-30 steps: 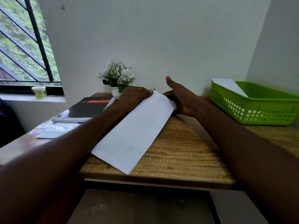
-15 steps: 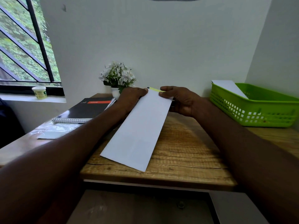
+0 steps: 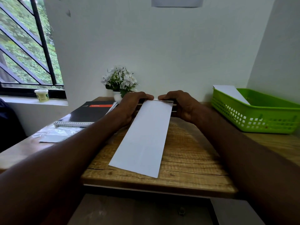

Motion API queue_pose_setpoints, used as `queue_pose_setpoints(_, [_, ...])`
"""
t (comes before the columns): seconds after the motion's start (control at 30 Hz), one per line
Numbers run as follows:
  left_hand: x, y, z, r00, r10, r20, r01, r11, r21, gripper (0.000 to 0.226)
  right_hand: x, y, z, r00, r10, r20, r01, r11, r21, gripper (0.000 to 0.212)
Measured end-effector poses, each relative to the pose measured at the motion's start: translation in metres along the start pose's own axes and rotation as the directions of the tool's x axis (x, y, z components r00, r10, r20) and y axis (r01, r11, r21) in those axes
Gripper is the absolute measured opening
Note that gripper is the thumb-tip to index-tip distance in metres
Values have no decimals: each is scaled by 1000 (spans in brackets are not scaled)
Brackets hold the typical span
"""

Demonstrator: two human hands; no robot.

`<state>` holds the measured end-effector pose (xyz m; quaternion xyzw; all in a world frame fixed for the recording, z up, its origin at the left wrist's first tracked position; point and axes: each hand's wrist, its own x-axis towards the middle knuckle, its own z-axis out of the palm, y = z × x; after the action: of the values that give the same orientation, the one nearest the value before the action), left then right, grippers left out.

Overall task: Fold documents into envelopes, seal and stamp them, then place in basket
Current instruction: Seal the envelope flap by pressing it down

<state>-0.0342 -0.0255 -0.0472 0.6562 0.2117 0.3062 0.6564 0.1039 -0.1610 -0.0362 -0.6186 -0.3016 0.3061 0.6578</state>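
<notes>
- Wooden table (image 3: 186, 161) across the lower half of the view, set against a pale wall, with a barred window (image 3: 29, 51) at far left.
- Green slotted basket (image 3: 259, 114) at the table's right end, well apart from the hands, with one white envelope in basket (image 3: 230, 93) leaning on its far left corner.
- Long white envelope (image 3: 146, 137) lying flat on the table in the middle, near end by the table's front edge, far end under both hands' fingers.
- Black spiral notebook (image 3: 87, 113) with a red label at left, just beside the left hand; clear plastic sleeve (image 3: 53, 133) lying nearer, in front of it.
- Left hand (image 3: 131, 108) at the envelope's far left corner, fingers curled over the far edge, thumb tip on top: gripping that end.
- Right hand (image 3: 181, 106) at the far right corner, likewise curled, thumb and fingers pinching the far edge; thumb tips of the two hands nearly touching.
- Thin reddish strip visible along the far edge between the thumbs; too small to tell what.
- Small white-flowered plant (image 3: 120, 80) in a white pot behind the left hand, against the wall.
- Small pale tub (image 3: 42, 95) on the window sill at left.
</notes>
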Motion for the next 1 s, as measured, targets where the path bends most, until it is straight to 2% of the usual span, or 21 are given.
queue_pose_setpoints(0.1, [3,-1,0,1000,6,-20,-7,1000,-4,33,-1,1,4,998,-65,-26,65,998,12,28])
queue_pose_setpoints(0.2, [3,-2,-1,999,-42,29,44,997,-56,39,0,0,8,997,-80,-17,80,997,19,25])
queue_pose_setpoints(0.33, [2,-2,0,997,-21,69,23,1000,-21,24,3,2,13,998,-58,0,58,997,43,17])
queue_pose_setpoints(0.43, [0,-1,2,995,-14,95,14,1000,-7,31,2,2,15,998,-61,13,61,997,50,17])
queue_pose_setpoints(0.57, [0,1,2,999,-13,41,15,998,-55,33,0,1,17,996,-83,24,81,995,61,18])
queue_pose_setpoints(0.67, [4,0,0,998,-25,-63,17,992,-125,10,1,0,17,996,-84,-15,85,994,68,19])
queue_pose_setpoints(0.83, [1,-3,3,998,-31,57,35,997,-72,43,0,1,18,994,-98,-38,101,991,85,21])
queue_pose_setpoints(0.93, [2,-1,7,999,40,35,-41,999,17,12,-2,1,20,994,-105,-26,106,992,73,20])
queue_pose_setpoints(1.0, [1,1,5,999,47,-19,-47,999,6,6,-4,0,20,995,-96,-22,97,992,74,19])
